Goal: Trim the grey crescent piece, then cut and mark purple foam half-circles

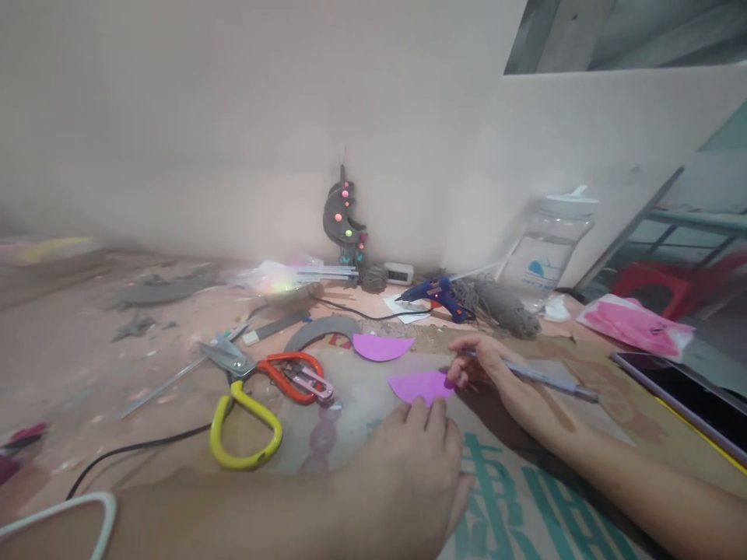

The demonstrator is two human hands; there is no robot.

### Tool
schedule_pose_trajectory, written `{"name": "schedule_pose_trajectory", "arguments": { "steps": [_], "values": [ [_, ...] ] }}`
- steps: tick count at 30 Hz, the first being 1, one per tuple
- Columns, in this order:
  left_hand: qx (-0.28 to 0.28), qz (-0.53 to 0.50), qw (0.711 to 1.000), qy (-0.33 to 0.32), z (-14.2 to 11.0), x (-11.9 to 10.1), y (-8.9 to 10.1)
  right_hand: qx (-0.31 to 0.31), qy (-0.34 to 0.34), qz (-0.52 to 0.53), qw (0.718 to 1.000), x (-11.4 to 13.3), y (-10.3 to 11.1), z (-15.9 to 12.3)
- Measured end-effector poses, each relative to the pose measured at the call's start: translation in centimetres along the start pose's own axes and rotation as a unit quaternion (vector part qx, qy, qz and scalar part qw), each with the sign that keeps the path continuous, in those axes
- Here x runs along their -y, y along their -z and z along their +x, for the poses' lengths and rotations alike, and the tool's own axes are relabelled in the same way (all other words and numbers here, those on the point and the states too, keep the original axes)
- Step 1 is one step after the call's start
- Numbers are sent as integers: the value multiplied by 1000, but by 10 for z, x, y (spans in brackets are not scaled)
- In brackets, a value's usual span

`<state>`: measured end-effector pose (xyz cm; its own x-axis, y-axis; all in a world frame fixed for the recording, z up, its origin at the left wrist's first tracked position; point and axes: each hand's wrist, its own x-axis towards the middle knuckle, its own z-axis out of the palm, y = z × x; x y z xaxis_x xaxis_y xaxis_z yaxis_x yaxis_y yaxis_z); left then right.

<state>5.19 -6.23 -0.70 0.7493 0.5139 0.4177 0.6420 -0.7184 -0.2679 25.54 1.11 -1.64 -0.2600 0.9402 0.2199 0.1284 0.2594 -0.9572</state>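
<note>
A purple half-circle piece of paper or felt (417, 385) lies on the work surface. The fingertips of my left hand (417, 459) press on its lower edge and hold it down. A slim pale pen (537, 376) sits in my right hand (499, 377), its rear end pointing right. Right fingertips, closed round the pen, are at the piece's right corner; the pen's tip is hidden. Just behind is a second purple half-circle (384, 348). Left of both hands are scissors (245, 420) with one yellow and one red handle, and a small pink cutter (312, 383) by the red loop.
A blue glue gun (437, 294) with a cord rests at the back, near grey yarn (505, 307) and a water bottle (542, 253). A decorated grey moon (338, 218) leans on the wall. A grey crescent (320, 330) lies behind the scissors. At right is a phone (682, 397).
</note>
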Motion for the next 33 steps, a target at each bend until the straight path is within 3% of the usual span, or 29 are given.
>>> {"name": "schedule_pose_trajectory", "arguments": {
  "steps": [4,9,20,24,33],
  "values": [
    [-7,-1,1000,21,0,-2,-3,-37,-22,48,998,5,0,0],
    [3,-14,1000,19,1,-3,1,-63,5,42,997,9,0,4],
    [21,-9,1000,16,2,-2,5,38,-21,112,993,3,-3,1],
    [19,-9,1000,15,3,-2,4,-1,18,112,994,3,1,8],
    [-2,-1,1000,1,-1,-2,2,-14,-7,100,995,4,-6,5]
  ]
}}
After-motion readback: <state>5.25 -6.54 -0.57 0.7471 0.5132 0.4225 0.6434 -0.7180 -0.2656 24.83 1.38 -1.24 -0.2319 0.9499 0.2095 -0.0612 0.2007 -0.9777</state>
